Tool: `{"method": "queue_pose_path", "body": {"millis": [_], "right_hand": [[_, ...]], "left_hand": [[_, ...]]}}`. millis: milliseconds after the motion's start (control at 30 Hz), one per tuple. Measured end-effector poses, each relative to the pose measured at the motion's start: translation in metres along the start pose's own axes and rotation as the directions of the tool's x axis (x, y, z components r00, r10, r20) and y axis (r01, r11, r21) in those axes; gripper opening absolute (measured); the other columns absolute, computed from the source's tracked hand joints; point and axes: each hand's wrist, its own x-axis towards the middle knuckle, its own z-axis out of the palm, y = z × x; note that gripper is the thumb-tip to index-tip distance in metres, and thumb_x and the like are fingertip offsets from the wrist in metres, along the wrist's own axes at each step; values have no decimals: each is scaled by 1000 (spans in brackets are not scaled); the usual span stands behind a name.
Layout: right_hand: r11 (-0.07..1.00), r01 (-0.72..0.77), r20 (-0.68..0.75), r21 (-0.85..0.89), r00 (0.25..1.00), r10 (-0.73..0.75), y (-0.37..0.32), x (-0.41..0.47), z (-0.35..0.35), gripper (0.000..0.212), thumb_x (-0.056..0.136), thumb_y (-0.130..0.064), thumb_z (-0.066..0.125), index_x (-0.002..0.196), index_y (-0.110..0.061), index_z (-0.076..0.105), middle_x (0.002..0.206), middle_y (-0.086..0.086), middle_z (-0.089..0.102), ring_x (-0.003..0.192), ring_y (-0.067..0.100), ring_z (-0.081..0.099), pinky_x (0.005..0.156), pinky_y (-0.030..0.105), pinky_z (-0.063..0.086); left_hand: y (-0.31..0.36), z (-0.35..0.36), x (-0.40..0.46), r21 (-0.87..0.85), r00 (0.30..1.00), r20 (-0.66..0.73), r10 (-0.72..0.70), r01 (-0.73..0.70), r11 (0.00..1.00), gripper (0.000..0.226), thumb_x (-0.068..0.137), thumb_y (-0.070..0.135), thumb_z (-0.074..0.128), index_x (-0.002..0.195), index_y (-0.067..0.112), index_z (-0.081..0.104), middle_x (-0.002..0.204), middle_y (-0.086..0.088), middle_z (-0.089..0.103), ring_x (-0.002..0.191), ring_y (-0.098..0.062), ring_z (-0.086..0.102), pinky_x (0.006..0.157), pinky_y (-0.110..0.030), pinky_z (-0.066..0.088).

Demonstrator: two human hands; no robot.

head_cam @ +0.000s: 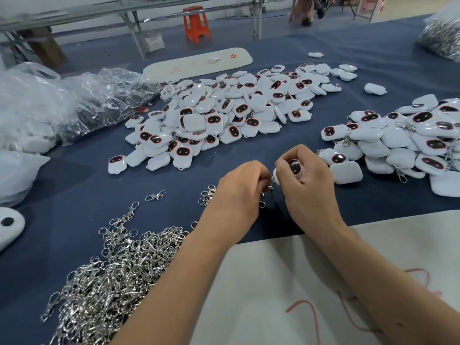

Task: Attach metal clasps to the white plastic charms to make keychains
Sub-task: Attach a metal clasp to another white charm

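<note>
My right hand (308, 185) grips a white plastic charm (295, 166) with a dark oval face, held just above the blue cloth. My left hand (239, 195) pinches a small metal clasp (270, 186) right at the charm's lower left corner; the fingers hide most of the clasp. A big heap of silver clasps (107, 277) lies at the front left. A large pile of loose white charms (224, 113) fills the middle of the table. A second pile of charms with clasps on them (410, 143) sits at the right.
Crumpled clear plastic bags (74, 100) lie at the left. A white board (199, 62) lies behind the charm pile, another white board (323, 282) under my forearms. A bag of metal parts (440, 38) sits at the far right. An orange stool (196, 23) stands beyond the table.
</note>
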Motion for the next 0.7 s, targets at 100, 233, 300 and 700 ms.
{"method": "queue_pose_path", "body": {"millis": [100, 233, 300, 700], "right_hand": [[999, 25, 1, -38, 1000, -25, 0, -1, 1, 17, 99, -10, 58, 82, -16, 58, 69, -7, 62, 58, 9, 54, 56, 18, 42], [979, 118, -22, -165, 992, -123, 0, -3, 4, 16, 99, -8, 59, 84, -13, 55, 63, -8, 58, 63, 15, 57, 60, 19, 40], [960, 165, -31, -227, 984, -176, 0, -5, 6, 16, 99, -7, 60, 85, -12, 53, 62, -8, 56, 67, 13, 57, 65, 13, 39], [969, -76, -7, 234, 997, 80, 6, 1, 0, 18, 103, -26, 58, 85, -22, 57, 67, -8, 61, 52, 9, 53, 48, 23, 44]], "left_hand": [[0, 1, 0, 20, 1000, -3, -11, 11, 1000, 14, 102, 5, 52, 97, 13, 62, 92, 1, 65, 87, -21, 59, 80, -44, 50], [-2, 7, 0, 67, 999, -31, -11, 13, 998, 16, 97, 2, 53, 94, 16, 60, 88, 5, 62, 83, -20, 57, 75, -40, 50], [-3, 12, 0, 111, 998, -43, -34, 39, 993, 23, 93, 2, 54, 89, 24, 53, 81, 12, 54, 77, -16, 51, 67, -31, 42], [-3, 16, 3, -168, 973, -229, 37, -77, 983, 9, 98, 8, 59, 95, 12, 66, 92, 4, 68, 84, -11, 62, 76, -23, 49]]}}
